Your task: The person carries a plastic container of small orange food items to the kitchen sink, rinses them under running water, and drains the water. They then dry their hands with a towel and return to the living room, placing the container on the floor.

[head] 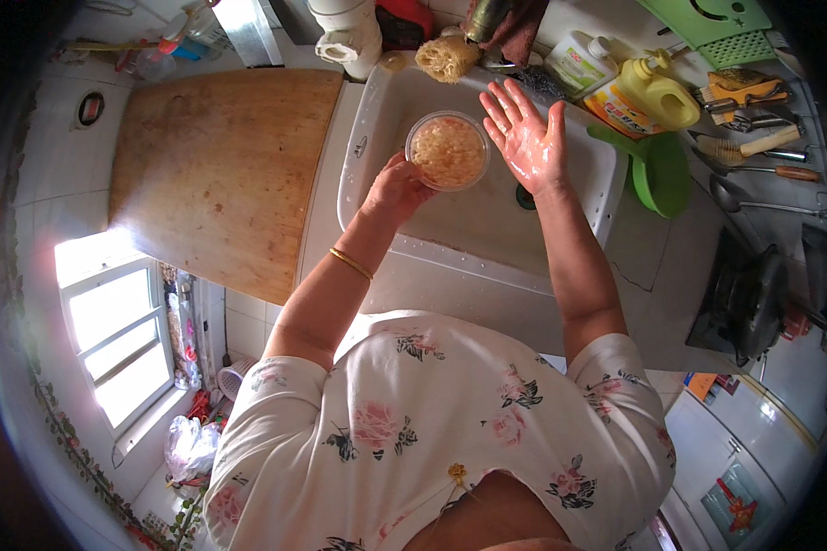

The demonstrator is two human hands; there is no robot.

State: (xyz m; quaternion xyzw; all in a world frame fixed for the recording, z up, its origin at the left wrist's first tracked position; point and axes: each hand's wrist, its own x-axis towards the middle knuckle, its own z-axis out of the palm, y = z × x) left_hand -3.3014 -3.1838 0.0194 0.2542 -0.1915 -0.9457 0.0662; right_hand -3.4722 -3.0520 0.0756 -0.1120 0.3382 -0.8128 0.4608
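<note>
My left hand (401, 184) grips the rim and side of a round clear plastic tub (448, 151), holding it above the white ceramic sink (413, 244). Pale, orange-tinged chopped food fills the tub; its exact kind I cannot tell. My right hand (529, 141) is raised over the sink's right half, palm up and wet, with the fingers spread and nothing in them. A small gap separates its fingertips from the tub. Below the right wrist, part of the dark green drain (524, 198) shows in the basin.
Left of the sink lies a large wooden board (224, 179). A loofah (448, 58) sits on the back rim. At the right are a yellow detergent jug (655, 96), a white bottle (582, 62), a green plastic scoop (661, 172), brushes and ladles, and a dark pot (751, 299).
</note>
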